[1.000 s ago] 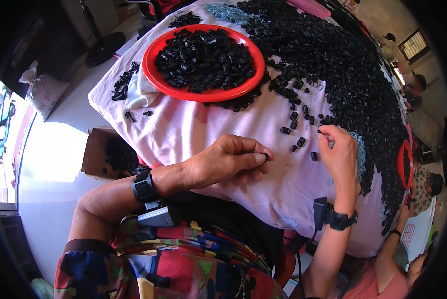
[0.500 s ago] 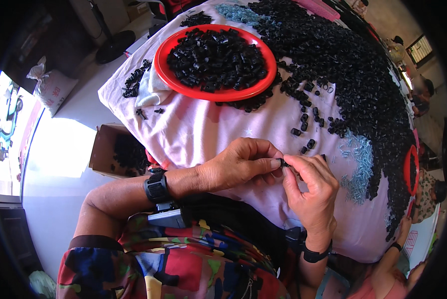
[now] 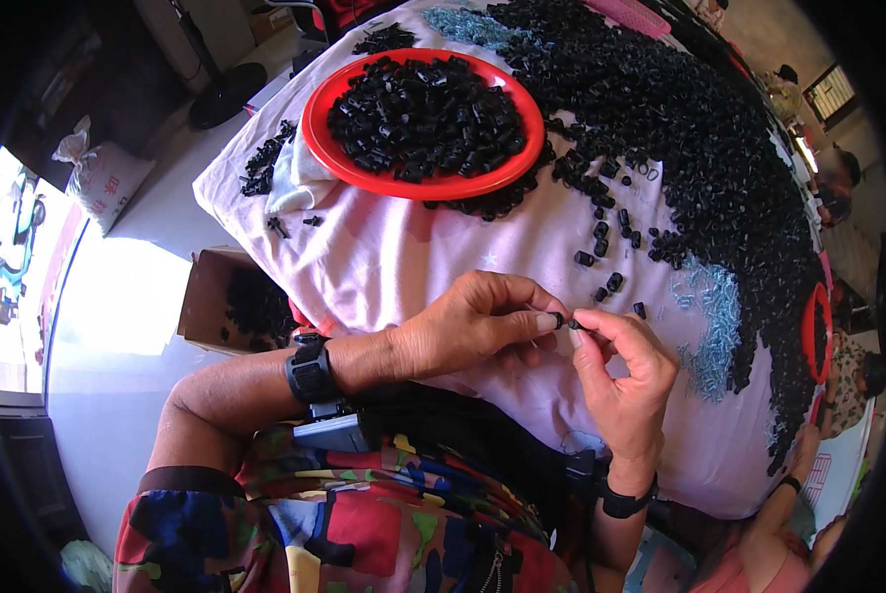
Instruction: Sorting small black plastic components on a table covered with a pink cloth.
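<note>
Over the near side of the pink cloth, my left hand [image 3: 492, 314] pinches a small black plastic part [image 3: 559, 320] between thumb and forefinger. Close to its right, my right hand [image 3: 626, 371] pinches another small black piece [image 3: 575, 324] with the fingertips. A narrow gap separates the two pieces. Their exact shape is too small to make out. Beyond the hands, a red plate [image 3: 316, 148] is heaped with black plastic parts [image 3: 423, 119]. A few loose black cylinders [image 3: 615, 282] lie on the cloth just past my fingers.
A large pile of black parts [image 3: 661, 128] covers the right and far table. Clear bluish small pieces [image 3: 710, 326] lie beside it. A cardboard box [image 3: 204, 296] with black parts stands at the left below the table edge. A co-worker's arm [image 3: 794, 474] reaches in at the lower right.
My right hand has shifted slightly right and the two black pieces, close together before, now show a gap. My left hand has stayed nearly in place.
</note>
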The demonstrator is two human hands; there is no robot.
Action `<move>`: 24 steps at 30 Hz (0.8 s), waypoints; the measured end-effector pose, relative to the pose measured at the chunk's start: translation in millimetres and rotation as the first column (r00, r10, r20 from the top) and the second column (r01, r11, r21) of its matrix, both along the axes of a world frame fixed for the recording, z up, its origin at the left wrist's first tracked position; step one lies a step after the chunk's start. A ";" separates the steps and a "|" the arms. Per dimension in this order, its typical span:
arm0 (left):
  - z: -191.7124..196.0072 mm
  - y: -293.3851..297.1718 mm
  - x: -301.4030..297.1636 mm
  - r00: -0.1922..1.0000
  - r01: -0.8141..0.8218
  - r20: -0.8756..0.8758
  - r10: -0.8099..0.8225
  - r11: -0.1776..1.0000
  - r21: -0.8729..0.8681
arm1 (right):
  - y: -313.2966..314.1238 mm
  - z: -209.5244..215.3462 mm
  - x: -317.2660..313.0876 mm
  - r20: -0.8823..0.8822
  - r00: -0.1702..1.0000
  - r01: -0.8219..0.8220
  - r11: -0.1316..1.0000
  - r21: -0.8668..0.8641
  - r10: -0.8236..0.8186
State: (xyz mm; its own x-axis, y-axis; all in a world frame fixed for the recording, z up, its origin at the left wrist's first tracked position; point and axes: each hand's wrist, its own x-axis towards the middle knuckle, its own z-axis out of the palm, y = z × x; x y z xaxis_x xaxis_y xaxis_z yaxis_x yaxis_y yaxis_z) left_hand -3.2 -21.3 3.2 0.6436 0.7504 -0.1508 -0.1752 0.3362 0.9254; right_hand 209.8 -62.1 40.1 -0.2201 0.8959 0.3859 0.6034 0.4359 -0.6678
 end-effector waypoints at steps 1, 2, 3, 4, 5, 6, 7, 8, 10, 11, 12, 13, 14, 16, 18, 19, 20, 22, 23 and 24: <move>1.3 0.3 0.3 1.000 0.001 -0.012 -0.001 1.000 -0.025 | -0.8 0.5 1.0 -0.014 1.000 0.026 0.999 -0.026 -0.026; -0.4 0.4 1.2 1.000 0.004 -0.010 -0.004 1.000 -0.024 | -0.4 -0.3 1.2 -0.013 0.999 0.029 0.999 -0.026 -0.030; -3.9 0.5 1.3 1.000 -0.008 0.017 0.008 1.000 -0.026 | 1.7 -2.8 0.3 0.024 1.000 -0.005 0.999 0.038 0.004; -6.1 0.3 1.4 0.999 -0.020 0.045 0.021 0.999 -0.028 | 3.4 -4.5 -0.8 0.064 0.997 -0.041 0.994 0.101 0.035; -6.6 0.0 1.5 0.999 -0.021 0.043 0.022 0.999 -0.028 | 4.3 -5.1 -2.4 0.063 0.997 -0.042 0.994 0.102 0.036; -6.8 -0.3 2.0 0.999 -0.031 0.028 0.031 0.999 -0.011 | 4.6 -5.1 -4.2 0.101 0.994 -0.045 0.989 0.141 0.031; -6.9 -0.7 2.4 0.999 -0.041 0.012 0.041 0.999 0.005 | 4.7 -5.1 -5.2 0.138 0.990 -0.049 0.982 0.180 0.024; -7.1 -1.1 2.5 0.999 -0.041 0.013 0.041 0.999 0.005 | 4.3 -4.6 -5.1 0.138 0.990 -0.049 0.982 0.180 0.024; -7.4 -1.6 2.9 0.999 -0.043 0.018 0.043 0.999 -0.004 | 3.7 -3.3 -3.9 0.129 0.991 -0.058 0.983 0.173 0.036; -7.3 -2.2 3.0 0.999 -0.043 0.018 0.043 0.999 -0.004 | 4.2 -3.5 -3.6 0.129 0.991 -0.059 0.983 0.172 0.036; -6.8 -2.8 3.3 0.999 -0.051 0.016 0.051 0.999 -0.003 | 5.1 -3.7 -3.3 0.125 0.991 -0.067 0.980 0.190 0.044; -6.6 -3.4 3.6 0.998 -0.059 0.013 0.059 0.998 -0.003 | 5.4 -3.7 -3.1 0.122 0.991 -0.076 0.975 0.207 0.051; -6.6 -4.2 4.0 0.998 -0.058 0.013 0.058 0.998 -0.003 | 4.9 -3.6 -3.0 0.122 0.991 -0.075 0.975 0.207 0.051; -7.1 -4.7 4.7 0.998 -0.050 -0.037 0.052 0.997 0.051 | 3.8 -3.9 -3.0 0.082 0.996 -0.048 0.989 0.138 0.036; -5.0 -5.1 5.3 0.997 -0.050 -0.060 0.053 0.997 0.058 | 1.8 -1.8 -3.6 0.074 0.997 -0.026 0.996 0.091 0.019; -4.3 -5.4 5.3 0.995 -0.050 -0.082 0.056 0.997 0.066 | 1.0 -0.9 -3.9 0.066 0.998 -0.005 0.999 0.043 0.002; -4.4 -5.8 5.0 0.995 -0.051 -0.083 0.056 0.997 0.065 | 0.4 -0.6 -3.9 0.066 0.998 -0.006 0.999 0.043 0.003; -4.5 -6.6 4.9 0.994 -0.070 -0.080 0.077 0.994 0.081 | -0.2 0.1 -3.2 0.080 0.997 -0.006 1.000 0.026 0.004; -4.2 -6.9 3.8 0.994 -0.071 -0.080 0.078 0.994 0.081 | 1.0 -1.0 -3.3 0.081 0.997 -0.007 1.000 0.026 0.005; -3.4 -6.8 4.2 0.993 -0.053 -0.097 0.062 0.994 0.098 | 2.7 -3.5 -1.4 0.093 0.995 -0.039 0.995 0.095 0.030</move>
State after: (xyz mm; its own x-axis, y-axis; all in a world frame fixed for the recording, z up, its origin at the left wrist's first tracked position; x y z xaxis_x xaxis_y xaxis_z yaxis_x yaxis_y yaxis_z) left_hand 1.1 -28.1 -0.2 0.5843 0.7996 -0.1384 -0.0966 0.2379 0.9665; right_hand 208.4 -59.5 36.6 -0.2881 0.8467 0.4473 0.6436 0.5171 -0.5642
